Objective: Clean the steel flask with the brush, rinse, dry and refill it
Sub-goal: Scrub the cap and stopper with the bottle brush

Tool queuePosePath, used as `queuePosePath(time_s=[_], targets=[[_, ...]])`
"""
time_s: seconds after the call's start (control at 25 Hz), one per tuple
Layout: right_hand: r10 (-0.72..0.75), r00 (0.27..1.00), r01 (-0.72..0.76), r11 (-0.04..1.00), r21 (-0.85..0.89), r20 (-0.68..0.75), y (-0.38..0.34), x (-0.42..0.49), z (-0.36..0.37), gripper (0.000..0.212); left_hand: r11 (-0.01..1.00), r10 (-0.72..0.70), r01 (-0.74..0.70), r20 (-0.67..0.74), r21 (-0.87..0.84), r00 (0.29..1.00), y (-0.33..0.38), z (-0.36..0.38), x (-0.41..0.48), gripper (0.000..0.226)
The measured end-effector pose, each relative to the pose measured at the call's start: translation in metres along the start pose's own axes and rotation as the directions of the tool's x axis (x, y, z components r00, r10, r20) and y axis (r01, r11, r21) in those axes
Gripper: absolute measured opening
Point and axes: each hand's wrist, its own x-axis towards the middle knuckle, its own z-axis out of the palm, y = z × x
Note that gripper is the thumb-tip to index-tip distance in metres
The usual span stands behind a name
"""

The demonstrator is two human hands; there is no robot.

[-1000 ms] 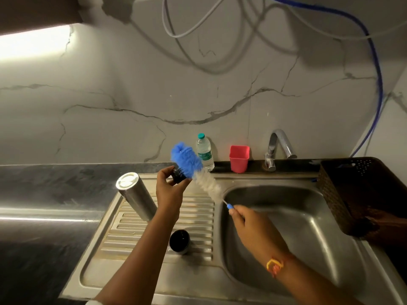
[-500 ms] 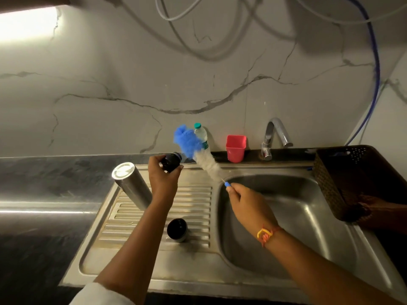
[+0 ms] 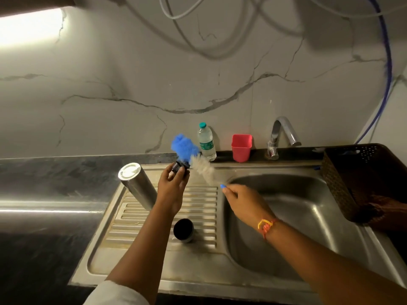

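Note:
The steel flask (image 3: 137, 186) stands upside down on the ribbed drainboard (image 3: 198, 208), its base facing me. Just right of it, my left hand (image 3: 172, 188) grips a small black flask cap (image 3: 179, 166) above the drainboard. My right hand (image 3: 244, 202) pinches the thin handle of the bottle brush (image 3: 199, 166), whose white bristles and blue tip (image 3: 182, 147) press against the cap. A second black lid (image 3: 184, 230) lies on the drainboard near me.
The steel sink basin (image 3: 293, 208) lies under my right arm, with the tap (image 3: 280, 137) behind it. A plastic water bottle (image 3: 207, 143) and a red cup (image 3: 241, 147) stand on the back ledge. A dark woven basket (image 3: 356, 181) sits at the right.
The brush has shifted against the cap while my left hand turned the cap slightly. The flask and the lid on the drainboard have stayed put.

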Motion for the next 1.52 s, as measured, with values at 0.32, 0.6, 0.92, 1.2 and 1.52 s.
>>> queuePosePath(time_s=[0.32,0.6,0.92,1.2,1.52], targets=[[0.034,0.998,-0.043,0.987,0.155,0.060,-0.019,0.014,0.011,0.033,0.941,-0.178,0.198,0.097,-0.273,0.979,-0.016,0.013,-0.003,0.043],[0.065,0.998,-0.063,0.976,0.209,-0.003,-0.003,0.005,0.019,0.031,0.848,-0.168,0.160,0.030,-0.505,0.985,-0.002,0.014,0.017,0.040],[0.091,0.994,-0.080,0.982,0.169,-0.060,-0.005,0.041,0.003,0.034,0.940,-0.200,0.229,0.134,-0.253,0.970,-0.019,0.025,-0.007,0.048],[-0.016,0.998,0.015,1.000,0.017,0.058,-0.001,0.007,-0.002,0.036,0.966,-0.133,0.144,0.063,-0.217,0.989,0.003,0.001,0.007,0.042],[0.034,0.996,-0.039,0.997,0.065,0.081,-0.003,0.011,0.003,0.031,0.976,-0.081,0.084,0.020,-0.199,0.996,-0.003,0.003,0.004,0.033]])
